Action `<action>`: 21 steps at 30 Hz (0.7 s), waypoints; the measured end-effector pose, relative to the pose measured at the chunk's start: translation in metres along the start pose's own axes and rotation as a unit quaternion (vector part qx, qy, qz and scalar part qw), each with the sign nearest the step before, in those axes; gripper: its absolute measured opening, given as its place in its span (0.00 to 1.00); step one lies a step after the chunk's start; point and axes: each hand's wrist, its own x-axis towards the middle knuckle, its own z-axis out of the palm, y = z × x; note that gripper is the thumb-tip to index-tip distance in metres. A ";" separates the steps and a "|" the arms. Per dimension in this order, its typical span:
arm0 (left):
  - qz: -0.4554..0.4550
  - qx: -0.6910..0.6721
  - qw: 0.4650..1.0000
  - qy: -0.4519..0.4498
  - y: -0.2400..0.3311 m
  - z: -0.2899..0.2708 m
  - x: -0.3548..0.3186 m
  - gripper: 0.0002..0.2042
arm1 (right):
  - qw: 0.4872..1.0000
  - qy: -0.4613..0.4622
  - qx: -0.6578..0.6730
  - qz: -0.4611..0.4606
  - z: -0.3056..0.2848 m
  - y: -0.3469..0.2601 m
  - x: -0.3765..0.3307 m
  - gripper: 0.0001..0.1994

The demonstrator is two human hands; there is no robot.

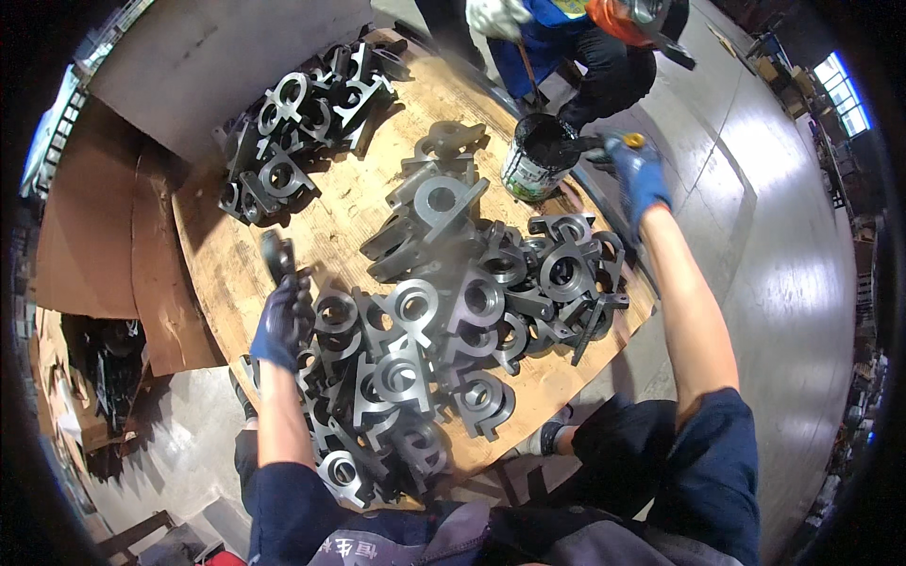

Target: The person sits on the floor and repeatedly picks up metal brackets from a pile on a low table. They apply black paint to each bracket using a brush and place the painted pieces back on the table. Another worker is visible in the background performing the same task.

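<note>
Two hands, both in blue-and-dark gloves, are at work over one wooden worktop (349, 209). The left hand (283, 325) grips a single metal bracket (276, 255), lifted edge-on above the left side, its fingers closed around the lower end. The right hand (634, 174) is closed on one dark tool with a yellow end (633, 141) (its exact kind is hard to tell), held just beside the mouth of one pail (536, 174). That pail, dark inside and with a printed wall, stands near the worktop's far right edge. Grey brackets with round holes lie in two main groups: one far heap (283, 176) at the upper left, holding roughly a dozen, and one larger near heap (415, 304) spreading from the middle to the right and toward the person, with more than twenty; overlap prevents an exact count of either. One co-worker (557, 42) in a blue apron is beyond the pail, and brown cardboard (94, 217) stands at the left.
</note>
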 end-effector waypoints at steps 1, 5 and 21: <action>0.056 -0.032 0.998 -0.003 -0.008 0.015 -0.025 0.17 | 0.999 0.022 -0.044 0.022 0.008 0.022 0.026 0.13; 0.223 -0.061 0.971 0.061 -0.040 0.056 -0.114 0.25 | 0.976 0.076 -0.202 0.035 0.028 0.066 0.074 0.17; 0.257 0.093 0.939 0.210 -0.069 0.082 -0.249 0.12 | 0.955 -0.027 -0.292 -0.043 0.024 0.087 0.081 0.18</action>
